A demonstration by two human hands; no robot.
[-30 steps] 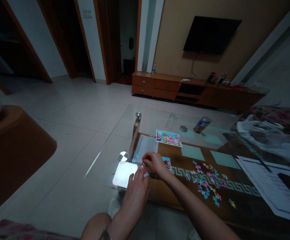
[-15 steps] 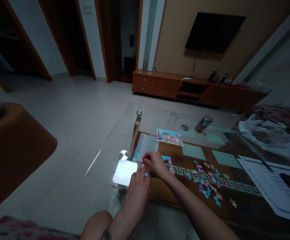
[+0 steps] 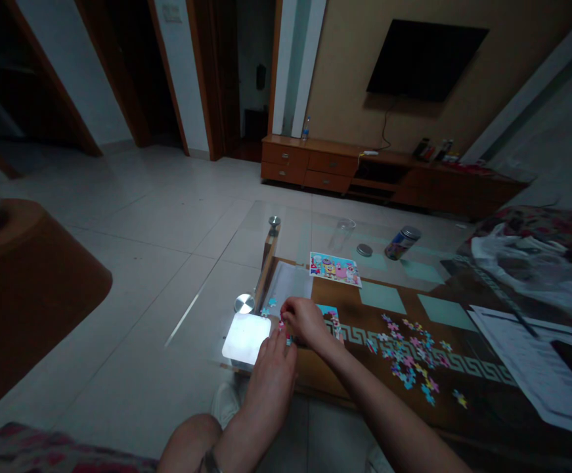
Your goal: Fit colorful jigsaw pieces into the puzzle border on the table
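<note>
Since the last frame the view has tilted slightly, so the black wall-mounted TV [image 3: 426,59] sits a little higher; the hands are about where they were.

Room: beige tile floor [image 3: 132,223], low orange-brown wooden drawer cabinet [image 3: 310,164] at upper centre, curved brown seat [image 3: 20,282] at left edge.

Centre: rectangular glass-topped coffee table [image 3: 286,226] over a brown panel with a pale Greek-key border [image 3: 414,355]. On it: white printed papers [image 3: 527,355] at right, colourful cartoon picture card [image 3: 335,269], loose multicoloured jigsaw pile [image 3: 406,358] right of the hands.

Hands at the near table edge, beside a glowing white square pad [image 3: 245,338]. Small pink and teal jigsaw pieces [image 3: 284,332] lie between them. The right hand [image 3: 308,322] is nearer: its fingers are curled over the pieces, thumb and forefinger narrow, and whether they hold one can't be told. The left hand [image 3: 270,378] has its fingers extended and slightly spread, tips just below the pieces, from the camera's side. So the pieces lie at the right hand's fingertips and just ahead of the left's. Long axis can't be told: too small, partly hidden.
</note>
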